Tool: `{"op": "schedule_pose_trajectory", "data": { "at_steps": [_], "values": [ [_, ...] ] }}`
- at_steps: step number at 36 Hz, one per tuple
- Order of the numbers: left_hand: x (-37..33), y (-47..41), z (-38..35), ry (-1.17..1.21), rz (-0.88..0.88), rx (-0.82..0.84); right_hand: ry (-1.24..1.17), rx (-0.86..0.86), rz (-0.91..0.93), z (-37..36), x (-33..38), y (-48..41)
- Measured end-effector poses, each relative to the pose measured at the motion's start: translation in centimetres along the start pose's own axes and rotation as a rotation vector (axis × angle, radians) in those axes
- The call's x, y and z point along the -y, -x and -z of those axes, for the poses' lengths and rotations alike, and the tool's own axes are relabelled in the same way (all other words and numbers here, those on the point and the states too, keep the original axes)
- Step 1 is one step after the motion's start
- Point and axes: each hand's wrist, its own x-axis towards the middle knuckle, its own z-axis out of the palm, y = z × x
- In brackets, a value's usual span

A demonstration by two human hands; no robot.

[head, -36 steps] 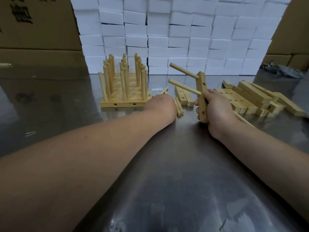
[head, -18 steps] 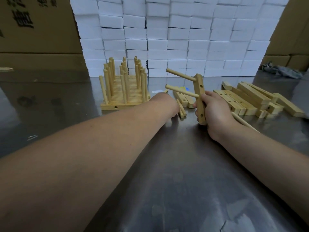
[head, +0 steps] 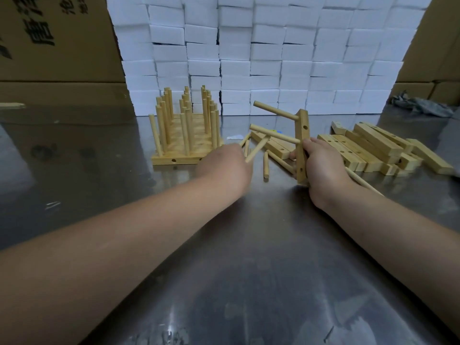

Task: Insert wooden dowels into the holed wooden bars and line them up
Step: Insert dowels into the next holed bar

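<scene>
The right hand point(head: 321, 168) is wrapped around a holed wooden bar point(head: 302, 135), standing it on end on the counter point(head: 249, 257) with two fitted dowels point(head: 275, 110) jutting leftwards. The left hand point(head: 224, 168) pinches a loose dowel point(head: 257, 150), though its fingertips are hidden from me. This looks like the third peg for this bar. Next, its tip has to meet the free hole low down and be pushed in square. Spare dowels point(head: 265, 166) lie between the hands. Finished bars point(head: 184, 158) stand lined up on the left, and bare bars point(head: 368, 148) are heaped on the right. The counter is scuffed steel, with white foam blocks point(head: 273, 58) behind, flanked by cardboard cartons point(head: 57, 46).
</scene>
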Motion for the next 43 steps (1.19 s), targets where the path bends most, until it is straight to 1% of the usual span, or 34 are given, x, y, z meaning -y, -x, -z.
{"op": "schedule_pose_trajectory", "data": {
  "at_steps": [2, 5, 9, 16, 19, 22, 28, 35, 38, 43],
  "values": [
    [1.1, 1.9, 0.2, 0.023, -0.064, -0.027, -0.007, 0.012, -0.004, 0.0, 0.2, 0.2],
    [2.1, 4.0, 0.7, 0.116, -0.167, -0.011, -0.101, 0.038, -0.036, -0.4, 0.6, 0.9],
    [2.6, 4.4, 0.5, 0.238, -0.249, -0.03, -0.21, 0.093, -0.036, -0.8, 0.9, 2.0],
    [3.3, 4.4, 0.8, 0.401, -0.37, -0.108, -0.164, 0.121, 0.0, -0.8, 1.1, 2.5],
    [3.5, 4.7, 1.1, 0.402, -0.405, -0.121, -0.152, 0.127, -0.021, -1.1, 1.1, 2.6],
    [3.3, 4.8, 1.0, 0.363, -0.409, -0.115, -0.183, 0.152, -0.03, -1.4, 1.0, 2.8],
    [3.4, 4.9, 0.9, 0.369, -0.426, -0.133, -0.238, 0.205, -0.017, -1.6, 1.1, 3.4],
    [3.6, 4.7, 0.6, 0.391, -0.478, -0.17, -0.378, 0.269, -0.061, -1.9, 1.5, 4.2],
    [3.7, 4.6, 0.5, 0.389, -0.492, -0.172, -0.389, 0.305, -0.053, -2.0, 1.7, 4.6],
    [3.8, 4.5, 0.3, 0.432, -0.47, -0.143, -0.378, 0.305, -0.032, -2.0, 1.8, 4.8]
  ]
}}
